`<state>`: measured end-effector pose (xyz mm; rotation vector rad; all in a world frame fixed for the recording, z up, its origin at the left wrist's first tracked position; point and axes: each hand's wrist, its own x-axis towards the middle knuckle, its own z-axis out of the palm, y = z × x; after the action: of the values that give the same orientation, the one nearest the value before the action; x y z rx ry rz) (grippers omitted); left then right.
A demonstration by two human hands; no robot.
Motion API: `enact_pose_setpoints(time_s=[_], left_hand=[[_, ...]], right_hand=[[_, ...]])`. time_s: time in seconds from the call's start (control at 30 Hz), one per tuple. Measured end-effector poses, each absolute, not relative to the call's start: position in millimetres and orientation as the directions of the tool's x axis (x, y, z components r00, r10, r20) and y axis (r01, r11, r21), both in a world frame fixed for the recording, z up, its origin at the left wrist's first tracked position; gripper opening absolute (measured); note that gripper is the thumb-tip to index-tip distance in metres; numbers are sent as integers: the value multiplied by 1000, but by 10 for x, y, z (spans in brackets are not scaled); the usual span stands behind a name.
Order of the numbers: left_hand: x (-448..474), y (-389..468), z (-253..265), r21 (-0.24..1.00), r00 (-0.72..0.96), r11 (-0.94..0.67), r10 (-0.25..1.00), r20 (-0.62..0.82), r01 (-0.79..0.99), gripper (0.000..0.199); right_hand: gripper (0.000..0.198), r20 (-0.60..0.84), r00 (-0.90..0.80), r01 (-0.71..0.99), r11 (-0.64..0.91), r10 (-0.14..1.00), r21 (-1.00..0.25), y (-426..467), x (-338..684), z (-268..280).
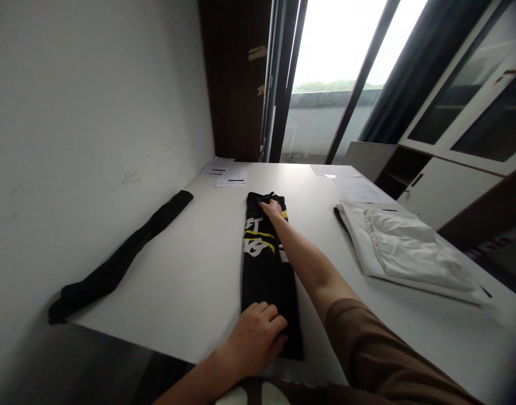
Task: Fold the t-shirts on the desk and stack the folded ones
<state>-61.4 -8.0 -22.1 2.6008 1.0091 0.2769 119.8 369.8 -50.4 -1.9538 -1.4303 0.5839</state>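
A black T-shirt [268,275] with white lettering and yellow lines lies folded into a long narrow strip on the white table, running away from me. At its far end my right hand [274,208] pinches the cloth near the top edge, arm stretched out. Close to my body, my left hand [258,334] is on the near part of the shirt, fingers curled and thumb close to the index finger. The hand itself hides the cloth under its fingertips.
A rolled or folded black cloth [127,256] lies along the table's left edge by the wall. White folded garments [410,247] are stacked at the right. Paper sheets [230,175] lie at the back left, more sheets [359,188] at the back right. White cabinets [456,174] stand beyond.
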Motion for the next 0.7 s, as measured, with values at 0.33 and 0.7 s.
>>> enact_pose_setpoints(time_s=[0.33, 0.7], left_hand=[[-619, -89, -244, 358, 755, -728, 650, 89, 585, 6], [-634, -75, -275, 275, 798, -782, 597, 78, 559, 32]], right_hand=[[31, 94, 265, 555, -72, 960, -829, 3874, 1142, -367], [54, 43, 333, 546, -156, 942, -823, 3818, 1556, -650]])
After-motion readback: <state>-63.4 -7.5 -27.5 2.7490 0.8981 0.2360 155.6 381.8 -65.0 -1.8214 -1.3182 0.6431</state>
